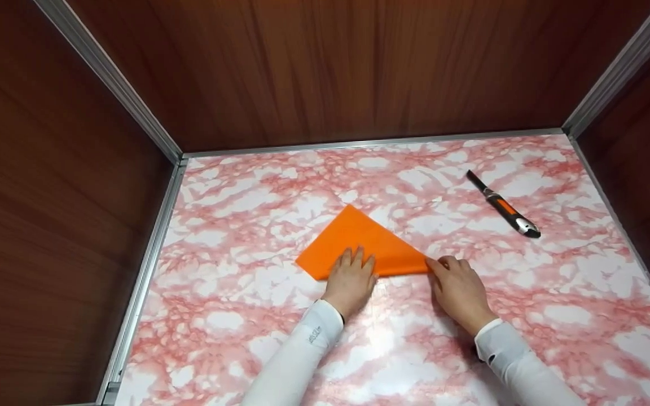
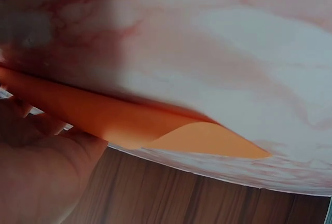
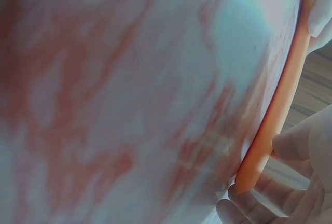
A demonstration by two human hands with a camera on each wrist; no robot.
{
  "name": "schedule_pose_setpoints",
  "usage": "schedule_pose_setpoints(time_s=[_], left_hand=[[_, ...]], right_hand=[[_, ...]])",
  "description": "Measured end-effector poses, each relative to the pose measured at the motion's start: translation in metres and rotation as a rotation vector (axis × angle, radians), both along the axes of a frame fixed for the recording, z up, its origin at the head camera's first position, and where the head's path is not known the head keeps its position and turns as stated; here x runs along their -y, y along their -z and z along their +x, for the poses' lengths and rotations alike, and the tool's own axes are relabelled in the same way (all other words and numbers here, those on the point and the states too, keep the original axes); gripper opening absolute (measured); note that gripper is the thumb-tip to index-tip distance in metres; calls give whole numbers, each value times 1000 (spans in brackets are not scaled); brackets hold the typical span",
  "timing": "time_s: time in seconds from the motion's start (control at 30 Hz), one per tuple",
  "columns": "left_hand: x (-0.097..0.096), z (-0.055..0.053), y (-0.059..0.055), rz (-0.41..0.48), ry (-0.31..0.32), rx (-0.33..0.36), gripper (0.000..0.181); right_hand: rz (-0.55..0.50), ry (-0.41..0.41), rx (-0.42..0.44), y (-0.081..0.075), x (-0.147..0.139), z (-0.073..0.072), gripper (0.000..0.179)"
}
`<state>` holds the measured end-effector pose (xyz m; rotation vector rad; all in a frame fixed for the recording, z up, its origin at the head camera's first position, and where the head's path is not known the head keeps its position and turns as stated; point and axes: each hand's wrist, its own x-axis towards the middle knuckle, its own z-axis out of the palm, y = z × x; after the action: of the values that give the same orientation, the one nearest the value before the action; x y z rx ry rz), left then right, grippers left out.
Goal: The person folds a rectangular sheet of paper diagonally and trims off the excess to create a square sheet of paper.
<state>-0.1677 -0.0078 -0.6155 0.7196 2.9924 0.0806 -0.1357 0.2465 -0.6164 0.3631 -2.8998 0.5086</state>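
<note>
A sheet of orange paper [image 1: 353,234], folded over, lies on the table with one corner pointing away from me. My left hand [image 1: 350,285] rests on its near part, fingers spread over the sheet. At the paper's right corner, my right hand [image 1: 460,290] pinches the edge between thumb and fingers. In the left wrist view the paper [image 2: 93,110] bulges along a rounded fold beside the left hand [image 2: 41,167]. The right wrist view shows a narrow rolled edge of paper [image 3: 285,94], with the right hand's thumb and fingers [image 3: 290,149] at its end.
A utility knife [image 1: 508,210] with a black and orange handle lies at the back right, apart from both hands. The table [image 1: 235,338] has a red and white marbled top. Brown wood-look panels [image 1: 325,67] with metal edging enclose its back and sides.
</note>
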Motion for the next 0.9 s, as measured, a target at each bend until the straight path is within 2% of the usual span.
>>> schedule_pose_setpoints(time_s=[0.4,0.7,0.9], left_hand=[[-6,-1,1,-84,-8,-23,53],[-7,1,1,-100,-14,-30,54],[-7,1,2,-99,-14,-36,54]], right_hand=[[-21,-2,2,-1,-1,1,41],[-104,32,12,0,-4,1,42],[-208,46,45,-2,-10,3,44]])
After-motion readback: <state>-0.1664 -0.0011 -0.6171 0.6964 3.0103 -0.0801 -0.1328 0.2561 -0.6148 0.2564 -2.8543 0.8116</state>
